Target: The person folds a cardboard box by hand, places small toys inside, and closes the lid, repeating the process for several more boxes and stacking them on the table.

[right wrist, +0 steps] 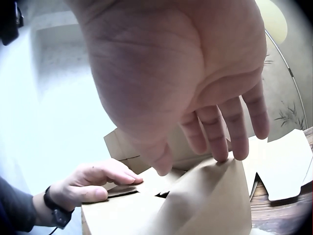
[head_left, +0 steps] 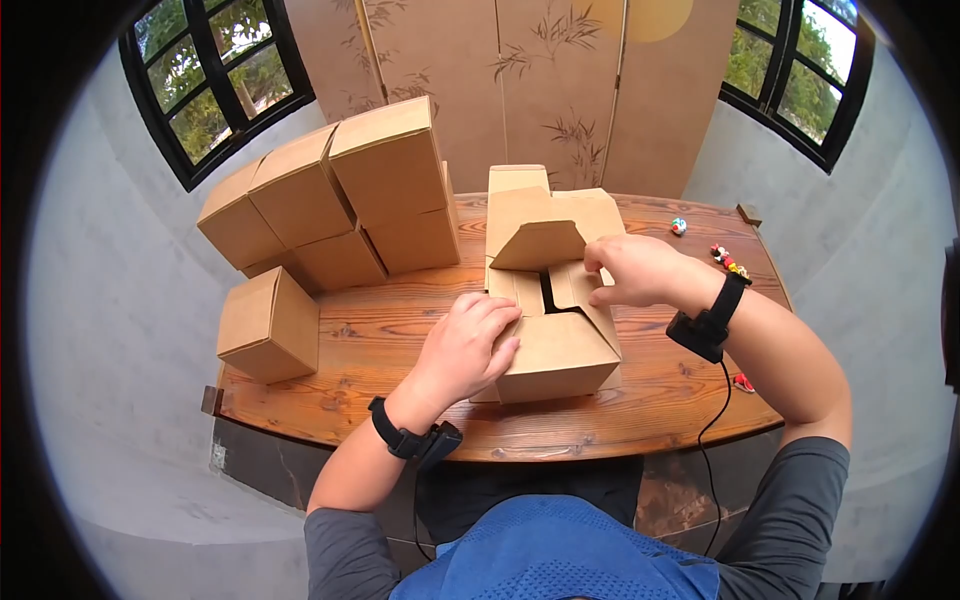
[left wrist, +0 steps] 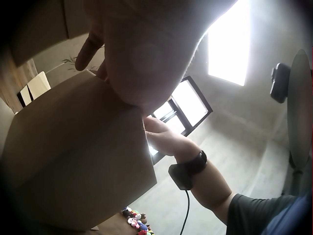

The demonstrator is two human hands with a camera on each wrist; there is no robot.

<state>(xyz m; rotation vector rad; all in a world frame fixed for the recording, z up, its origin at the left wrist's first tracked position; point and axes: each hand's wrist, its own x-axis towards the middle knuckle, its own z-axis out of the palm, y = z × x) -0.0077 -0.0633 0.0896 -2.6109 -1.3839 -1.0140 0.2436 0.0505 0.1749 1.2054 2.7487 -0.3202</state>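
In the head view a brown cardboard box stands in front of the person, its top partly folded in and a dark gap showing between the flaps. The far flap sticks up. On the box's left edge rests the left hand, its fingers lying over the left flap. Above the right side, the right hand reaches in from the right. The right wrist view shows this right hand with extended fingers, fingertips right at the box's edge and the thumb lowered toward the flaps.
Several closed boxes are stacked at the back left of the wooden table, with a single box nearer. Unfolded cardboard lies behind the worked box. Small toys lie on the right. A cable hangs from the right wrist.
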